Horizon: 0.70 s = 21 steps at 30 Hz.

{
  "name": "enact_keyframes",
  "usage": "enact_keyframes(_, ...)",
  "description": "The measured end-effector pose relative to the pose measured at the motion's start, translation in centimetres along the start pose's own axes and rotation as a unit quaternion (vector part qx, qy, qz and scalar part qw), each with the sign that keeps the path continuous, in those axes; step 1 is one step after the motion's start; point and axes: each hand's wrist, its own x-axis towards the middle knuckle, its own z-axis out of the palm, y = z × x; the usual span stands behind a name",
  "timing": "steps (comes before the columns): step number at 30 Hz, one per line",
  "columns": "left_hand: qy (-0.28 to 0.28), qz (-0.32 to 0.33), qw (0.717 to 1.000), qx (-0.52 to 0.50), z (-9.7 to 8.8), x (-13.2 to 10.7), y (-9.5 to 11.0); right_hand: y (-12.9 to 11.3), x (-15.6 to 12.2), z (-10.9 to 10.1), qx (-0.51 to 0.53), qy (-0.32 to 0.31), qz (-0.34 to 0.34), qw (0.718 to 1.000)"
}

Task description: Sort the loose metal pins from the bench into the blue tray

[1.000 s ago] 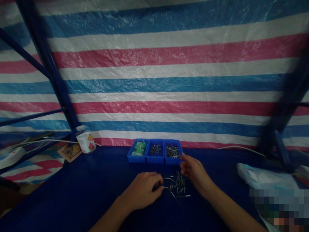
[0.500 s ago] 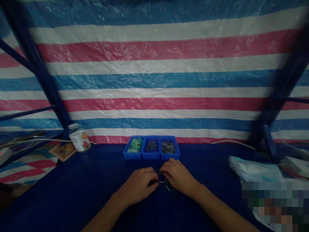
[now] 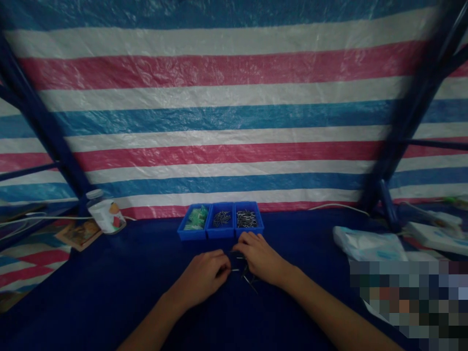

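Observation:
My left hand [image 3: 202, 278] and my right hand [image 3: 258, 258] lie close together, fingers curled, over a small pile of thin metal pins [image 3: 246, 275] on the dark blue tabletop [image 3: 109, 302]. The hands hide most of the pile; a few pins stick out between and below them. Whether either hand grips a pin is hidden. Beyond my right hand's fingertips stands a blue three-compartment bin [image 3: 219, 234], with green pieces on the left, and dark metal pins in the middle and right compartments.
A plastic jar [image 3: 106, 215] stands at the table's far left, near a small card [image 3: 82, 234]. A white plastic bag [image 3: 367, 244] lies at the right. Dark blue frame posts and a striped tarpaulin [image 3: 219, 117] rise behind the table.
My hands have drawn together over the pile, now covering most of it. My right hand has moved left and away from the bin. The view has shifted, moving everything slightly left and up.

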Motion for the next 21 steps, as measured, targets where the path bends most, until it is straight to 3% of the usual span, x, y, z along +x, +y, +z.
enact_keyframes(5, 0.006, -0.003, 1.0, -0.006, 0.0, 0.1, 0.1, -0.1, -0.8, -0.5, 0.063, 0.029, 0.015, 0.997)
enact_keyframes(9, 0.02, -0.004, 1.0, -0.017, 0.1, 0.1, 0.1, -0.3, -0.6, -0.2, 0.172, 0.115, -0.004, 0.978)
enact_keyframes(14, 0.04, -0.007, 0.997, -0.058, 0.0, 0.1, 0.2, -0.9, 0.2, 0.3, 0.349, 0.215, 0.034, 0.912)
enact_keyframes(21, 0.036, -0.008, 0.998, -0.048, 0.1, 0.2, 0.0, -0.2, 0.5, 0.9, 0.506, 0.227, 0.07, 0.829)
